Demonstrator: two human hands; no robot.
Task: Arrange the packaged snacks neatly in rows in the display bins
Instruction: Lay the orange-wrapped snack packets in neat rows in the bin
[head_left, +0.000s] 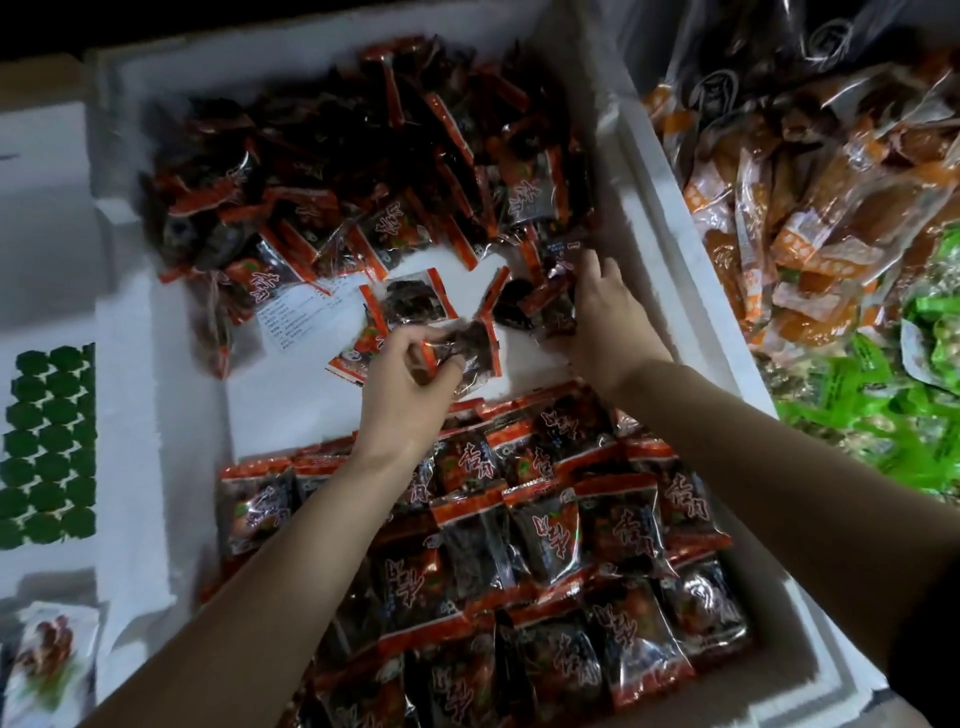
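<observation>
While we are reaching into the white foam bin (649, 208), our left hand (410, 389) is pinching a red-and-black snack packet (470, 351) at mid-frame with curled fingers. Our right hand (608, 306) is touching loose packets (545, 306) right of centre; whether it is gripping, we cannot tell. Neat rows (571, 545) are lying lower centre, a jumbled heap (363, 156) upper centre.

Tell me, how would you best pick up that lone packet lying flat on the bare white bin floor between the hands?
Come from above and pinch the lone packet by its upper right corner, slipping under the thin sealed edge. It lies flat, and that corner sits free on the bin floor, while other packets crowd its left and lower sides.
</observation>
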